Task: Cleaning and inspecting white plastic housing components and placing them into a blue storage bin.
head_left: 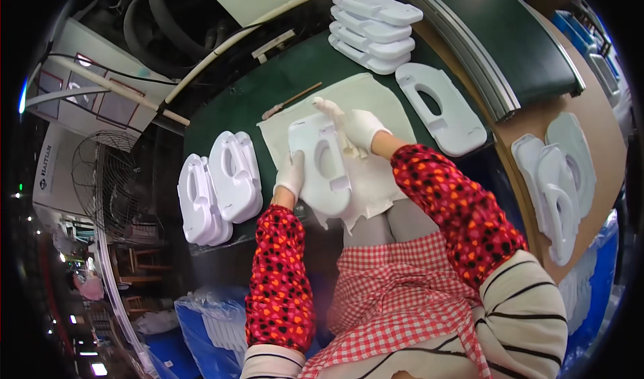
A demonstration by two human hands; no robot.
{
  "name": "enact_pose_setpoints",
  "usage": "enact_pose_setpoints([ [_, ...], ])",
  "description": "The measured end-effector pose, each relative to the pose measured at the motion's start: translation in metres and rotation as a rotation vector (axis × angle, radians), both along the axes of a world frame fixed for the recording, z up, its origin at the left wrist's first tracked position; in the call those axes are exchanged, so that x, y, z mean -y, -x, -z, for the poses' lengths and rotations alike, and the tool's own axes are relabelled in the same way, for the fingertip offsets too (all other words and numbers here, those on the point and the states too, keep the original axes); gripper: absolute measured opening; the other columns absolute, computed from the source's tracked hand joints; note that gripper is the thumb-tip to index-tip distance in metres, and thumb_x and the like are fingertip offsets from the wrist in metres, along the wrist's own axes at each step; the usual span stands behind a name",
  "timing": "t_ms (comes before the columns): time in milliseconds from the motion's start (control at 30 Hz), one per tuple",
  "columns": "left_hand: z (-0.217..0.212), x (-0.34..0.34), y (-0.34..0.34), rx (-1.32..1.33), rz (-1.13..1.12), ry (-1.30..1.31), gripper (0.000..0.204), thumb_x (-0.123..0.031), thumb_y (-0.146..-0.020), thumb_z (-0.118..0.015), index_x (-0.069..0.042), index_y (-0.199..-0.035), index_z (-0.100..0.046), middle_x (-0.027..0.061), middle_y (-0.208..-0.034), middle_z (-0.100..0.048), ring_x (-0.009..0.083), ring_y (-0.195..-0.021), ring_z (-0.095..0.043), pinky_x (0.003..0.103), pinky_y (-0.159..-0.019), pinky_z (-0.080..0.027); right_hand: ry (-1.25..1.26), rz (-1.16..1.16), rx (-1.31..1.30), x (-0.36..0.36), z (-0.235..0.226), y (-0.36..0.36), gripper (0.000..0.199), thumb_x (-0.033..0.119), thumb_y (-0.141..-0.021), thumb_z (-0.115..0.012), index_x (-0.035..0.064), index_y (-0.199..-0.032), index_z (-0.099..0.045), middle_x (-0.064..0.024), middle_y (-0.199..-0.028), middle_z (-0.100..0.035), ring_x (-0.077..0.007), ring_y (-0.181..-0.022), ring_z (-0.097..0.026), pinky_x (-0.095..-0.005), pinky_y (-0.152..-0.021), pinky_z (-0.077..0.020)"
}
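A white plastic part (327, 196), long and rounded with an oval opening, is tilted up over a cream cloth (381, 100) on the green work surface. Gloved in white, my left hand (290, 175) grips its left edge. My right hand (365, 129), also in a white glove, is closed on a bunched off-white rag (329, 109) at the part's upper right edge. Its fingertips are partly hidden by the rag. Beyond the part lies a thin wooden-handled tool (300, 94); its kind is unclear.
Similar white parts (235, 184) stand in a group at left, and another stack (372, 33) rises at the back. One single part (446, 111) lies to the right. Several more parts (557, 191) rest on a brown board (607, 171). A green conveyor (496, 37) runs at upper right.
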State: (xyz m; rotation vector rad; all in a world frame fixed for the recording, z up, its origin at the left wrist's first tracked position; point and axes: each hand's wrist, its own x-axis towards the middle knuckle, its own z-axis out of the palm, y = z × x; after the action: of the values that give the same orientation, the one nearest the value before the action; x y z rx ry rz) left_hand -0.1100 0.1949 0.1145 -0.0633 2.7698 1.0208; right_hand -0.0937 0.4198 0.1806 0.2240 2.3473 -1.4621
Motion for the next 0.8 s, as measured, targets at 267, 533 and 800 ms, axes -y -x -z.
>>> enact_pose_setpoints([
  [267, 0.005, 0.003, 0.002, 0.010, -0.066, -0.067, 0.059, -0.047, -0.088, -0.039, -0.001, -0.123, -0.047, 0.0286, -0.112, -0.057, 0.0414, -0.106, -0.055, 0.041, -0.090, -0.042, -0.220, 0.062, -0.588, 0.013, 0.010, -0.065, 0.031, 0.026, -0.094, -0.040, 0.0010, -0.101, -0.057, -0.0265, -0.091, -0.061, -0.0436, -0.086, -0.058, -0.0457, -0.075, -0.0461],
  [533, 0.007, -0.006, -0.014, -0.047, -0.125, -0.105, 0.064, -0.050, -0.088, -0.038, -0.004, -0.133, -0.039, 0.0269, -0.118, -0.055, 0.0420, -0.109, -0.052, 0.042, -0.093, -0.040, 0.260, 0.233, -0.592, 0.019, -0.005, -0.115, 0.028, 0.024, -0.096, -0.040, 0.0019, -0.090, -0.055, -0.0246, -0.082, -0.060, -0.0380, -0.081, -0.061, -0.0405, -0.068, -0.0477],
  [800, 0.020, -0.004, -0.008, -0.069, -0.103, -0.086, 0.069, -0.054, -0.087, -0.037, -0.003, -0.134, -0.038, 0.0281, -0.120, -0.053, 0.0427, -0.111, -0.050, 0.043, -0.094, -0.039, -0.116, 0.090, -0.609, 0.015, 0.075, -0.143, 0.025, 0.018, -0.097, -0.038, 0.0016, -0.091, -0.055, -0.0206, -0.077, -0.059, -0.0329, -0.074, -0.062, -0.0380, -0.064, -0.0472],
])
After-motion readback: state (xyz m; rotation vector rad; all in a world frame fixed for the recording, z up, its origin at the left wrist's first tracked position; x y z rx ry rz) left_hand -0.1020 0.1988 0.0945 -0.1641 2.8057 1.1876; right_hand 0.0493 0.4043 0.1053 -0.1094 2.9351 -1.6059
